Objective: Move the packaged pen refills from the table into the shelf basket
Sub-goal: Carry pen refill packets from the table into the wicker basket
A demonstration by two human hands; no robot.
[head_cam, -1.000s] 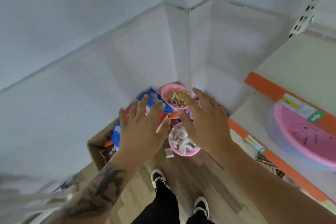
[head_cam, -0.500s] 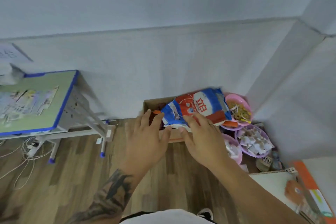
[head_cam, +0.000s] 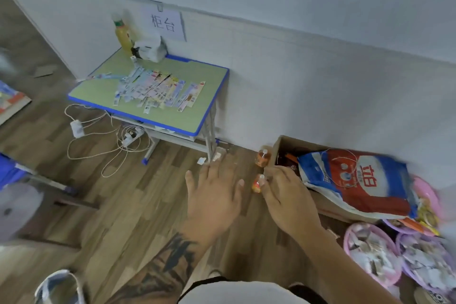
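Several packaged pen refills (head_cam: 158,87) lie in a loose fan on a small green table with a blue rim (head_cam: 98,91), up and to the left of my hands. My left hand (head_cam: 213,195) is held out in front of me over the wooden floor, fingers spread and holding nothing. My right hand (head_cam: 287,196) hangs beside it, fingers loosely bent, also empty. Both hands are well short of the table. No shelf basket is in view.
On the table's far edge stand a yellow bottle (head_cam: 122,32) and a white bag (head_cam: 149,49). Cables and a power strip (head_cam: 128,137) lie under the table. At right sit a cardboard box (head_cam: 283,148), a red-and-blue bag (head_cam: 357,180) and pink bowls (head_cam: 370,256). Two small orange bottles (head_cam: 262,157) stand on the floor.
The view has swung left from the corner and shelf to the table with the refills. Both empty hands have stayed held out in front of me.
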